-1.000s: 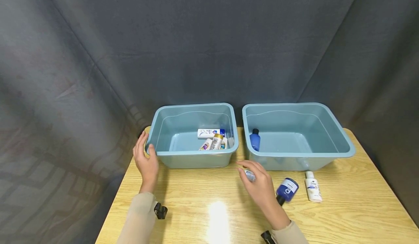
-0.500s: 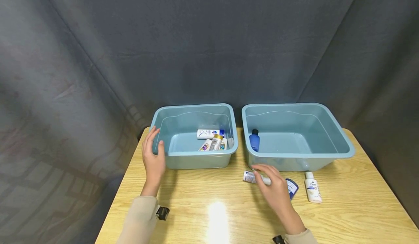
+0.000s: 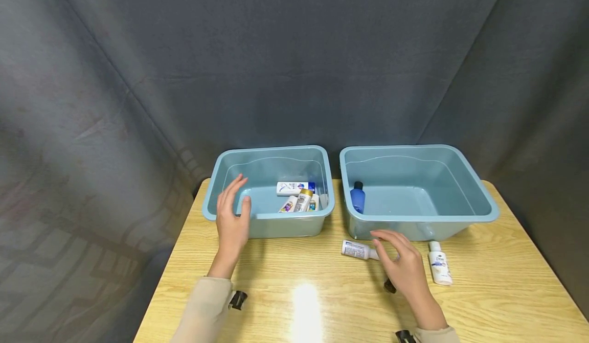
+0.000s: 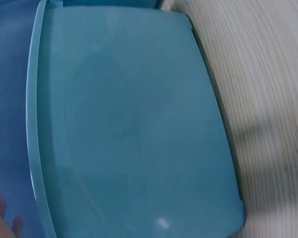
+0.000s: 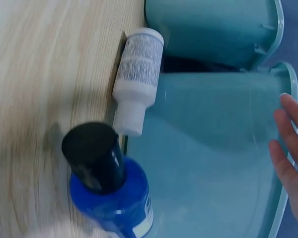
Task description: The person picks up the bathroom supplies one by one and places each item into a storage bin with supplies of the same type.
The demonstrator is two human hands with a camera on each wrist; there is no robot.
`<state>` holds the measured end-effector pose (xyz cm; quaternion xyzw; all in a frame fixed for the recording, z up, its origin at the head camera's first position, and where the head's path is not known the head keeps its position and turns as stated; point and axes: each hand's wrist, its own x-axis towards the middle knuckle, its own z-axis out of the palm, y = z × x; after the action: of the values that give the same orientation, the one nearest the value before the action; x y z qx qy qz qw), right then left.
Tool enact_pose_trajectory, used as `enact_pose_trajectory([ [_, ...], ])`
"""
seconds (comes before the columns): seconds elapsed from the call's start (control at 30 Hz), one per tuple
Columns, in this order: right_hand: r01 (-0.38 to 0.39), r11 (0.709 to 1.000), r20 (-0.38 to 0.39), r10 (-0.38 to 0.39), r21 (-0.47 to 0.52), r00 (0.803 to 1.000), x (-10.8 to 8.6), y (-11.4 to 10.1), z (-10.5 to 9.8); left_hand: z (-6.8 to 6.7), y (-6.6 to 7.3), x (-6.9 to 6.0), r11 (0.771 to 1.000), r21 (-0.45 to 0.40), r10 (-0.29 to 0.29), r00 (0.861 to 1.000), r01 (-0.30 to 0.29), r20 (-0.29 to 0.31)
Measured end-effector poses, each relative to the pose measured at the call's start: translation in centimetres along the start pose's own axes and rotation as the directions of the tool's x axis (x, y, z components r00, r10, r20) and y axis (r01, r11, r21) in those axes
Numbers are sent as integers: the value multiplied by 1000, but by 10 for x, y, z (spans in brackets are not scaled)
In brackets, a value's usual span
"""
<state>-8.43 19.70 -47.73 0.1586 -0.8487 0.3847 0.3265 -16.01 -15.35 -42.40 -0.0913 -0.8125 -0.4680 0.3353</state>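
Observation:
My left hand hovers by the near left part of the left blue bin, fingers spread and holding nothing. The right hand, its fingers loosely bent, is in front of the right bin with nothing in its grasp. Below it in the head view lies a blue bottle, mostly hidden there except for its black cap. A white bottle lies left of the right hand; another white bottle lies to its right.
Several small bottles lie at the right side of the left bin. One blue bottle rests at the right bin's left end. A grey curtain hangs behind the wooden table.
The right hand has let go of the white bottle, which lies on the table, and moved right over the blue bottle. The left hand has shifted right from the left bin's corner.

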Motion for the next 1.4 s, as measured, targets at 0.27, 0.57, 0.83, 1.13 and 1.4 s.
enact_pose_trajectory([
  [0.27, 14, 1000, -2, -14, -12, 1000, -2, 9, -11, 17, 13, 2, 998, 17, 56, 997, -57, 51],
  [0.57, -6, 998, -19, 4, -67, 1000, -4, 17, -24, 40, 28, 6, 995, 13, 93, 989, -95, 118],
  [0.83, -20, 998, -52, 17, -57, 999, -7, 23, -31, 62, 39, 3, 990, 40, 122, 975, -132, 185],
  [1.13, -14, 999, -31, 12, -41, 999, -12, 28, -36, 84, 45, 1, 983, 53, 151, 944, -174, 292],
  [1.4, 37, 999, -46, -37, -5, 998, -19, 33, -38, 102, 55, -1, 976, 76, 164, 914, -205, 371],
])
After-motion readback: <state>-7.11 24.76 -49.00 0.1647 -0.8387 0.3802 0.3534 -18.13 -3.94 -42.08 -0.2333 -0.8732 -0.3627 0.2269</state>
